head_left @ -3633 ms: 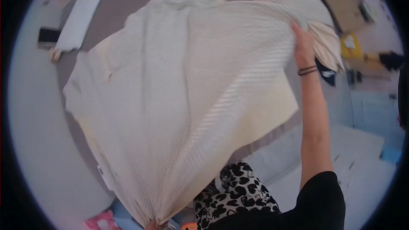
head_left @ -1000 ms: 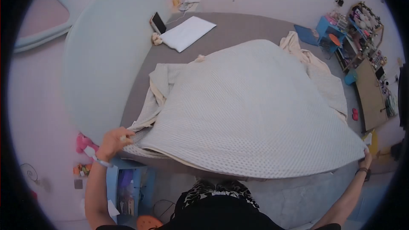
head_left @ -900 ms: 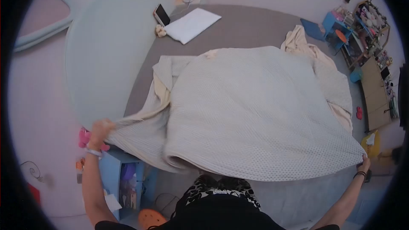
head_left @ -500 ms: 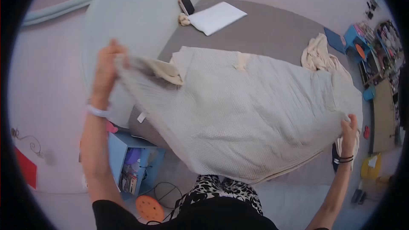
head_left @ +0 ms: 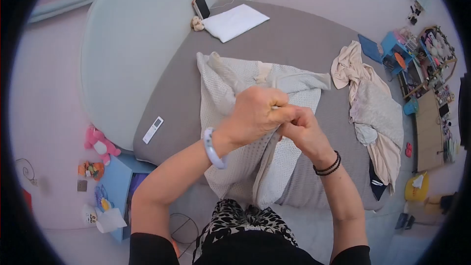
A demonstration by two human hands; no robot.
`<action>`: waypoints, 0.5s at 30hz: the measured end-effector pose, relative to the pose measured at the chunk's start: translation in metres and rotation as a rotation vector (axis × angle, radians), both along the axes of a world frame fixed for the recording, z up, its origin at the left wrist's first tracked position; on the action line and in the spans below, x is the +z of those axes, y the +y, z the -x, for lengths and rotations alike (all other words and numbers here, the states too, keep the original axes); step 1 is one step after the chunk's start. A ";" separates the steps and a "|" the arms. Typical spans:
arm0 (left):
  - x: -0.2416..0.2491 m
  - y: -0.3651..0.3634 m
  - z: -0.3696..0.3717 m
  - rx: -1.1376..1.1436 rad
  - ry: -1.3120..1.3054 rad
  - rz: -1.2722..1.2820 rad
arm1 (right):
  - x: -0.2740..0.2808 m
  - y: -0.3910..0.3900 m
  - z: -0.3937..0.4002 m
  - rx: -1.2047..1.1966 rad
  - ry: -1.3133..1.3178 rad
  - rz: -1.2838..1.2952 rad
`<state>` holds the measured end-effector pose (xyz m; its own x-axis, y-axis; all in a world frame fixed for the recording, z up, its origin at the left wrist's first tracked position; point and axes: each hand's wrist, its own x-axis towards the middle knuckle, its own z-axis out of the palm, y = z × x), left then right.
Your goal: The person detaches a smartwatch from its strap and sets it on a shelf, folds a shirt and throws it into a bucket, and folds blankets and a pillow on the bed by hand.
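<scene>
The blanket is off-white with a fine waffle weave. The bed is grey, its headboard pale mint. The pillow, upper centre, is white. Lower centre, the trousers are black-and-white patterned. The toy at left is pink, the left wrist's bangle pale lilac.

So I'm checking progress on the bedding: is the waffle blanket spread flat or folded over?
Folded over: both hands, left hand and right hand, pinch its edges together, and the blanket hangs doubled onto the bed.
</scene>
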<state>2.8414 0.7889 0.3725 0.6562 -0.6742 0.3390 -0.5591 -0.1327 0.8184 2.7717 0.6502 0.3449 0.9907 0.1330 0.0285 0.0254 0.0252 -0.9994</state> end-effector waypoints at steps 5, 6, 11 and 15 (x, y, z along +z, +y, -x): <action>-0.018 -0.019 0.003 0.261 -0.083 0.003 | -0.012 0.014 0.000 -0.179 -0.151 -0.025; -0.019 -0.020 0.001 0.286 -0.058 -0.011 | -0.014 0.008 -0.003 -0.147 -0.154 0.076; -0.040 0.018 -0.002 0.223 0.004 0.180 | -0.023 0.001 -0.025 -0.170 -0.032 -0.012; -0.106 0.104 0.041 0.491 0.154 -0.023 | 0.004 -0.009 -0.052 -0.216 -0.057 -0.093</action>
